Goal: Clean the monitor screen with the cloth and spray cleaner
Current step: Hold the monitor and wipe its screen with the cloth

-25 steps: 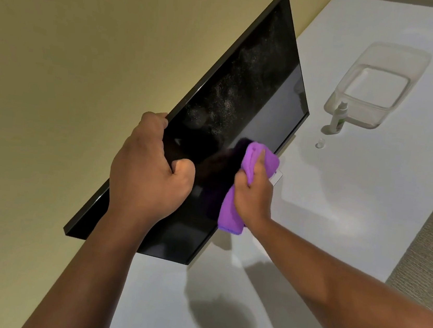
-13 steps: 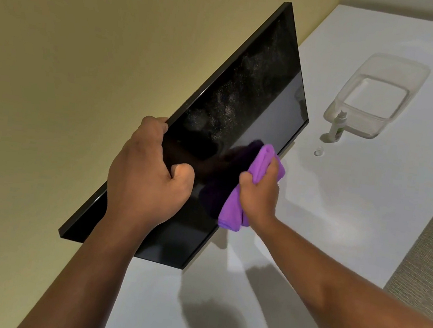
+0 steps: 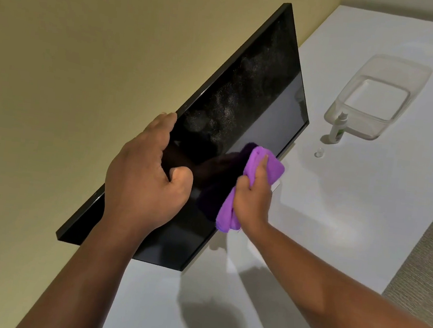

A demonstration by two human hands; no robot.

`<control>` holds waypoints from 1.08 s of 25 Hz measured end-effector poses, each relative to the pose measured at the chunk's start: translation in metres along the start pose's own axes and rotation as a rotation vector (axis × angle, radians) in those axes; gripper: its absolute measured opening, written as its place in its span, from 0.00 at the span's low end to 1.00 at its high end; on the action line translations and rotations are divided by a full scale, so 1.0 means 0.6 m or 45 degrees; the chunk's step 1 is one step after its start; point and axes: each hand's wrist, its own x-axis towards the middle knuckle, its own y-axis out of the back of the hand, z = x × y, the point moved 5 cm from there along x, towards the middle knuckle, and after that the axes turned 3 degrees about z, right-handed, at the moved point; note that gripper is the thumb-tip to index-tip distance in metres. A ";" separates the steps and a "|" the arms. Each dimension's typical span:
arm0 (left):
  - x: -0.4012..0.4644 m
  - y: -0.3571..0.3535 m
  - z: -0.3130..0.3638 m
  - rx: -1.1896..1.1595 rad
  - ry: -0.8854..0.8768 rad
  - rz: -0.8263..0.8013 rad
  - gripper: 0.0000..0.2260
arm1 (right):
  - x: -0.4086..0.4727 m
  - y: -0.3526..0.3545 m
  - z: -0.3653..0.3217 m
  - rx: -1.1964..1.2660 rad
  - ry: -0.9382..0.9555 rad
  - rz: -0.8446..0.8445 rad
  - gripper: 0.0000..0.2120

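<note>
Head view | left hand (image 3: 145,179) grips monitor (image 3: 248,97) top edge | right hand (image 3: 253,199) presses bunched purple cloth (image 3: 254,179) on screen

Monitor (image 3: 244,107) stands on table (image 3: 368,209), back to wall (image 3: 85,66), which lies left of it. Left hand (image 3: 145,179) on monitor's top edge, thumb in front on screen. Right hand (image 3: 253,198) right of left hand, cloth (image 3: 260,165) between it and lower screen. Spray bottle (image 3: 337,128) upright on table right of monitor, just beside tray (image 3: 414,76) behind it; we can't tell if touching. Small cap (image 3: 319,152) on table in front of bottle.
</note>
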 end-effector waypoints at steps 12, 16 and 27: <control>0.000 -0.001 -0.002 -0.011 0.007 0.012 0.36 | 0.003 -0.005 -0.032 0.118 0.090 0.011 0.34; 0.000 0.001 -0.001 0.006 0.028 -0.029 0.38 | -0.074 -0.003 0.012 0.026 0.254 -0.226 0.33; -0.001 0.004 -0.001 -0.039 0.099 -0.039 0.37 | -0.098 -0.015 -0.022 0.005 0.438 -0.348 0.35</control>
